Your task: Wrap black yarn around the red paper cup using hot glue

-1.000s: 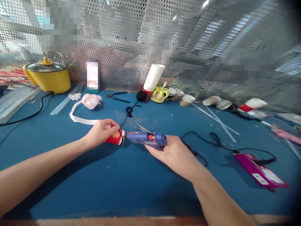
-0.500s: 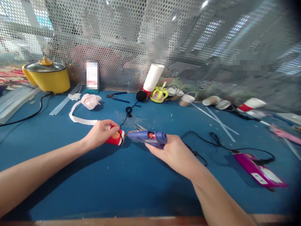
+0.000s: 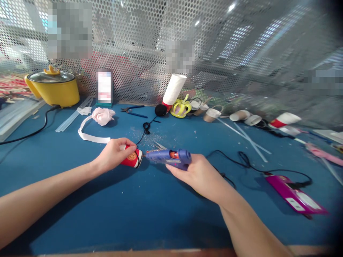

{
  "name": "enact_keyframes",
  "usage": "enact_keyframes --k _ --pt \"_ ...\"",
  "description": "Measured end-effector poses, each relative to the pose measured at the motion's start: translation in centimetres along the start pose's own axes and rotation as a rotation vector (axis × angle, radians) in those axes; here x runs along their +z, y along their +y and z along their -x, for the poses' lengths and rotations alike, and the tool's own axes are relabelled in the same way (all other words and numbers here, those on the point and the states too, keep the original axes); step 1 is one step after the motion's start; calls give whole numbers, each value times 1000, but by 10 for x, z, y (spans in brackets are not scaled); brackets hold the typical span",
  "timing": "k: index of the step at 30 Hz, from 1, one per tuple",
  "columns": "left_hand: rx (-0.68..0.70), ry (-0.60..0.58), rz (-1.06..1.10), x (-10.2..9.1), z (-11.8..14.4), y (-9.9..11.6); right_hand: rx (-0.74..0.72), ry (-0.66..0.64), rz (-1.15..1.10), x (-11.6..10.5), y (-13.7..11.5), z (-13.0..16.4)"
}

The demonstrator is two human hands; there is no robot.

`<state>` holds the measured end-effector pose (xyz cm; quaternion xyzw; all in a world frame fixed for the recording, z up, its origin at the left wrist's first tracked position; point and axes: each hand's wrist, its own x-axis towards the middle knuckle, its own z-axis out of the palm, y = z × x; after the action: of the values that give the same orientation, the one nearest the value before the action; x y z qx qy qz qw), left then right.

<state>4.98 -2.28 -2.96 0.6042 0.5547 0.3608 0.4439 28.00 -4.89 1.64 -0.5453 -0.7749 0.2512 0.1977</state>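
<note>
My left hand (image 3: 114, 153) grips a small red paper cup (image 3: 131, 159) that lies on its side on the blue table (image 3: 150, 210), base pointing right. My right hand (image 3: 199, 174) holds a blue glue gun (image 3: 168, 157), its nozzle touching the cup's base. A black cord (image 3: 241, 159) runs right from the gun. Scissor blades (image 3: 160, 145) poke out just behind the gun.
A yellow pot (image 3: 53, 87) stands at the back left, beside clear glue sticks (image 3: 71, 118). A pink fabric flower with white ribbon (image 3: 100, 116), pliers (image 3: 133, 110), a stack of white cups (image 3: 173, 89), a yellow crown (image 3: 181, 107), loose paper cups (image 3: 242, 115) and a magenta box (image 3: 293, 194) lie about. Perforated metal screen behind.
Both hands stay at the cup and glue gun; the gun's body has levelled slightly and the view has shifted a little.
</note>
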Motion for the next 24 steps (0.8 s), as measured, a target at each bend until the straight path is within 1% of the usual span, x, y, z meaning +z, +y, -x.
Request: enact_keyframes --k 6,14,20,24 --pt "41 14 -30 1 0 0 -2 20 60 0 -2 -5" --pt "30 1 -34 1 0 0 46 -41 49 -2 -5 1" --pt "42 -1 -28 1 0 0 -12 21 59 -1 -1 -7" --pt "57 -1 -42 1 2 0 -3 34 106 1 2 -12"
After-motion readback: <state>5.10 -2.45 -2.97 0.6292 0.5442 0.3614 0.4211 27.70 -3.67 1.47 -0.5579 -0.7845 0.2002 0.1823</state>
